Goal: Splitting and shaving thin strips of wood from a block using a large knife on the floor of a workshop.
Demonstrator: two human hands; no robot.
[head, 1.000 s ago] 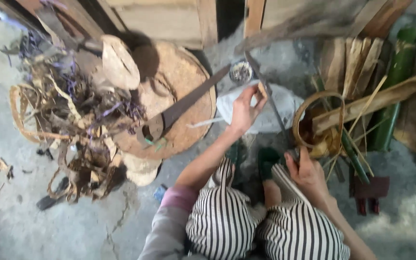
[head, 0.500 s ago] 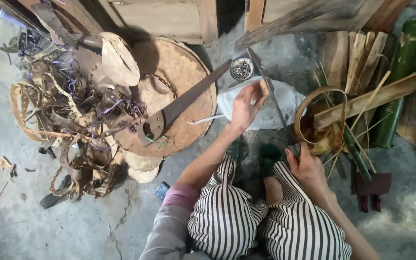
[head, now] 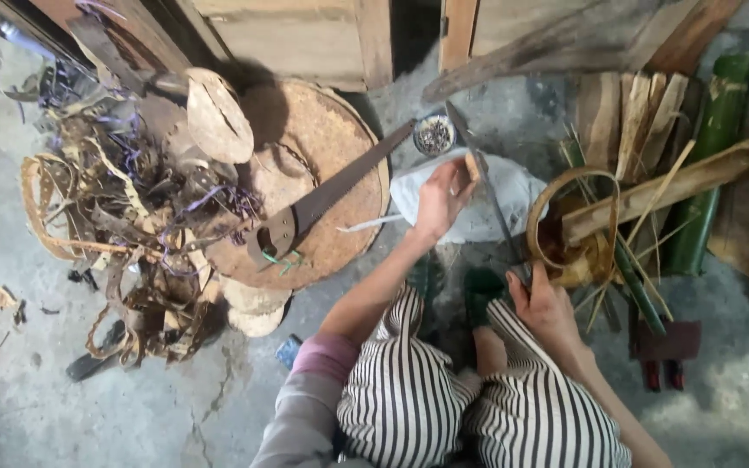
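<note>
Rough grey concrete floor (head: pixel 88 407) runs under everything, cracked near the lower left, with wooden boards and a dark gap along the far edge. At the near edge a person crouches in black-and-white striped trousers (head: pixel 409 390); the body is cut off by the frame.

A left hand (head: pixel 444 198) reaches far, its fingers closed around a small pale piece, pressed against a long thin dark blade (head: pixel 487 186) that slants from beside a small round tin (head: pixel 434 134) down toward the right hand (head: pixel 541 299). That hand is wrapped around the near end of the blade; the handle is hidden in the grip. What the pale piece is cannot be made out. Under the left hand lies a crumpled white sack (head: pixel 504 204).

Left of it sits a round wooden block (head: pixel 322 173) with a rusty handsaw (head: pixel 322 204) lying across it. Farther left is a tangle of brown strips (head: pixel 106 225) with purple threads, its parts hard to tell apart.

On the right stand split wood pieces (head: pixel 635 121), a green bamboo stem (head: pixel 704 173), a looped bamboo strip (head: pixel 556 217) and thin splints, partly overlapping. Near them lies a dark red block (head: pixel 665 342).
</note>
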